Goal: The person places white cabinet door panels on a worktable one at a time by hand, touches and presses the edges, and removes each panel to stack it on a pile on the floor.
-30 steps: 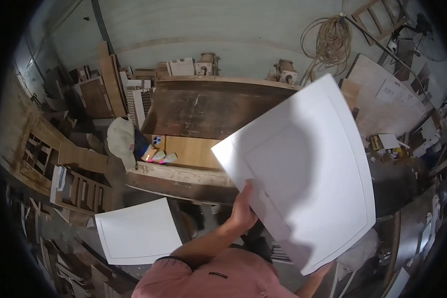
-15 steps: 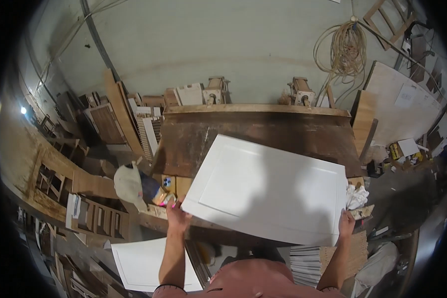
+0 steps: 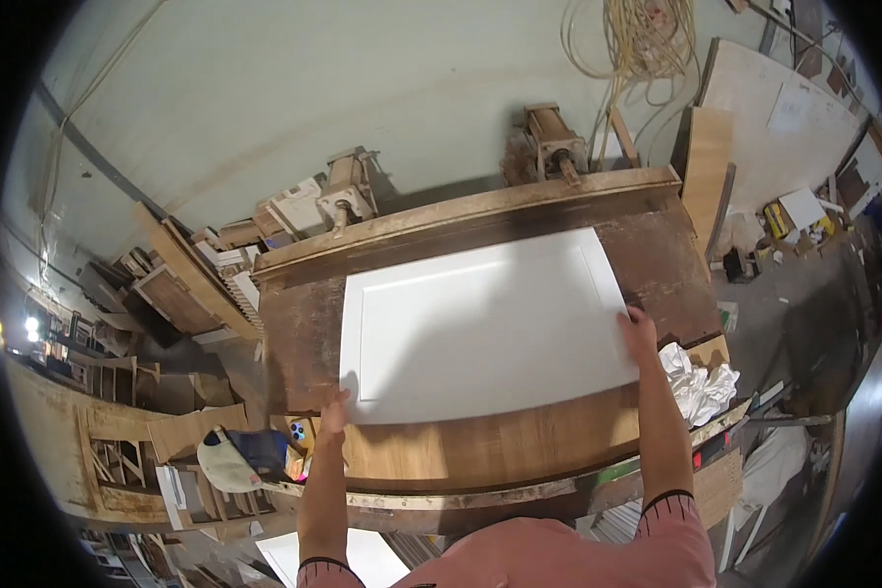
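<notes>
A white cabinet door [image 3: 480, 333] with a recessed centre and raised border lies over the dark brown workbench [image 3: 299, 338], its far edge close to the bench's back rail. My left hand [image 3: 334, 412] holds it at the near left corner, fingers along the edge. On the right side edge, my right hand [image 3: 639, 335] grips it with the fingertips bent over the rim. My shadow falls across the door's face. I cannot tell whether it rests fully flat on the bench.
Two clamp cylinders [image 3: 348, 186] stand behind the back rail [image 3: 461, 220]. A wood-grain board [image 3: 490, 446] runs along the bench front. White crumpled cloth [image 3: 698, 384] lies at right, a cap [image 3: 227, 461] at left. Another white panel [image 3: 363, 559] is below; cable coils [image 3: 647, 39] hang on the wall.
The door has moved forward, away from me, and turned so its right side points farther away. Both hands moved with it, uncovering the wood-grain board at the front. My view has tilted and shifted.
</notes>
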